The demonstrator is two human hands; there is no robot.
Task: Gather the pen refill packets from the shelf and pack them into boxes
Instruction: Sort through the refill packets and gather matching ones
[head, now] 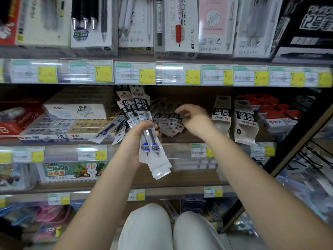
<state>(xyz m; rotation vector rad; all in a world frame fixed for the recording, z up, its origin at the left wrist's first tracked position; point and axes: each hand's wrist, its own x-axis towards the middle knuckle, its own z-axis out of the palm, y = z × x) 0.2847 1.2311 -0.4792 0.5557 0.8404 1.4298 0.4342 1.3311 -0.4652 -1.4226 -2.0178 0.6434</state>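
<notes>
— Shop shelving fills the view, yes? What is the left hand's grip doing?

— Stationery shelves, with price labels point(192, 76) along each edge. The left hand point(138, 135) has its fingers curled round a fanned bundle of pen refill packets point(142, 112); the printed black-and-white headers stick up above the fist, and the clear ends, with refill tips showing, hang below it, in front of the shelf edge.

— And the right hand?

— The right hand point(193, 117) is over the middle shelf point(189, 138), fingers bent down toward the loose packets point(168, 123) lying there in an overlapping heap. It is blurred, and I cannot tell whether the fingertips have hold of one or only touch.

— What lies around them?

— Just right of the heap stand two white refill boxes point(234, 118), their print upside down. Left of the bundle are flat boxes marked 2B point(45, 130). Pen boxes point(176, 24) line the shelf above; below, a green box with a rabbit point(72, 171). The person's knees point(171, 230) show at the bottom
</notes>
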